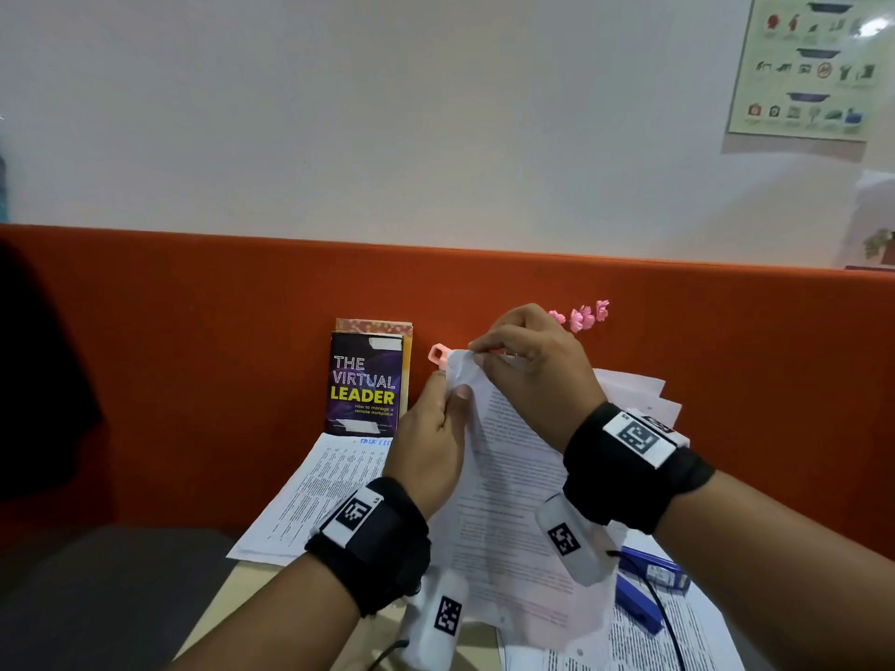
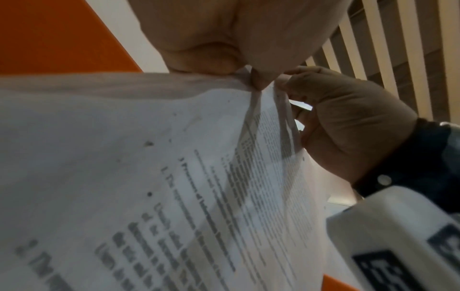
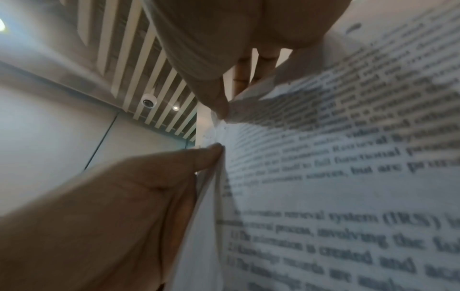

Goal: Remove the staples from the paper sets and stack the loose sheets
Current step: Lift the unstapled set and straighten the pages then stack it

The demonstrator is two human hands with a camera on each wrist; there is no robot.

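Observation:
A stapled paper set (image 1: 503, 481) with printed text is held up above the desk. My left hand (image 1: 455, 387) pinches its left edge just under the top corner, thumb on the front. My right hand (image 1: 477, 353) curls over the top corner and pinches it. A pink staple remover (image 1: 438, 355) sticks out to the left from behind that corner, and whether the right fingers also hold it is hidden. The left wrist view shows the left thumb (image 2: 257, 83) against the crumpled corner of the paper set (image 2: 124, 157). The right wrist view shows the right thumb (image 3: 219, 104) on the curled corner.
A book (image 1: 365, 385) leans on the orange partition (image 1: 193, 355). Printed sheets (image 1: 324, 491) lie on the desk to the left. More papers (image 1: 639, 392) lie on the right and a blue stapler (image 1: 646, 590) rests on sheets at the bottom right. Pink flowers (image 1: 581, 316) stand behind the hands.

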